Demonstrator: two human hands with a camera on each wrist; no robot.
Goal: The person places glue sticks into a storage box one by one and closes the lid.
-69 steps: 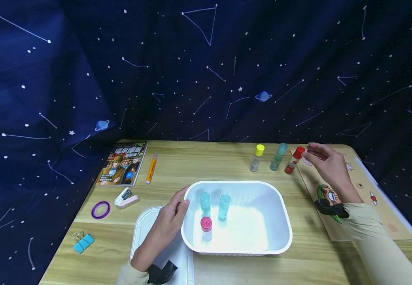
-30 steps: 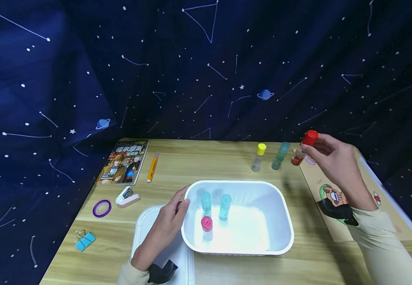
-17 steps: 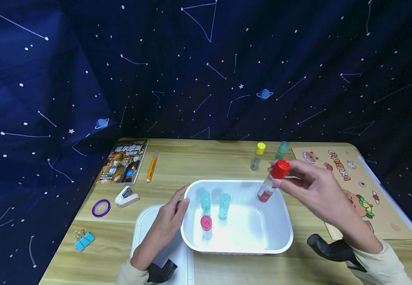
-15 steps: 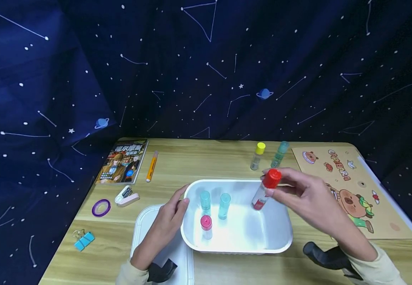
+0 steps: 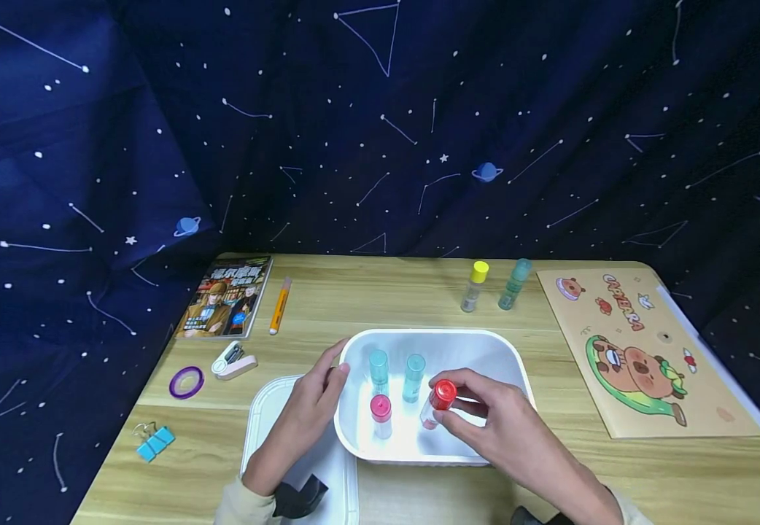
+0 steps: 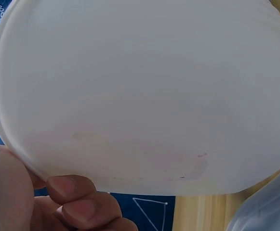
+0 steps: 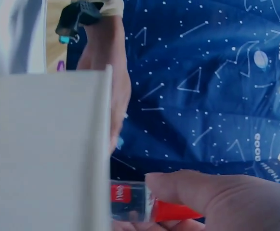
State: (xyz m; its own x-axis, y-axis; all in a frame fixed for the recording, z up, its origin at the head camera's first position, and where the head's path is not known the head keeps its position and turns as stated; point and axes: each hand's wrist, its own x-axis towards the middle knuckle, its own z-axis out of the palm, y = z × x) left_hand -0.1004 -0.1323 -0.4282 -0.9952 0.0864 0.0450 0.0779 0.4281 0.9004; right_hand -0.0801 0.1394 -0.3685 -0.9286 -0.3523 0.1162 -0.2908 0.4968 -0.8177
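Observation:
My right hand [image 5: 511, 419] pinches a small clear bottle with a red cap [image 5: 444, 394] inside the white plastic bin [image 5: 432, 333]. The bottle leans slightly; I cannot tell whether it touches the bin floor. In the right wrist view, the thumb presses near the cap, and the bin wall [image 7: 43, 154] partly hides the bottle [image 7: 129, 199]. Two teal bottles [image 5: 378, 370] and a pink-capped bottle [image 5: 381, 417] stand at the bin's left side. My left hand [image 5: 312, 408] grips the bin's left rim, its fingers [image 6: 79, 209] curled beside the bin wall [image 6: 140, 96].
Behind the bin stand a yellow-capped bottle [image 5: 475, 286] and a teal bottle [image 5: 515, 284]. A capybara folder [image 5: 649, 350] lies right. A white lid [image 5: 265, 408] lies under the left forearm. Leftward are a book [image 5: 225, 299], orange marker [image 5: 280, 306], stapler [image 5: 233, 362], tape roll [image 5: 173, 385] and binder clip [image 5: 155, 443].
My right hand has taken the red-capped bottle from the table beside the folder and carried it left and nearer, down into the bin. The left hand has stayed on the rim.

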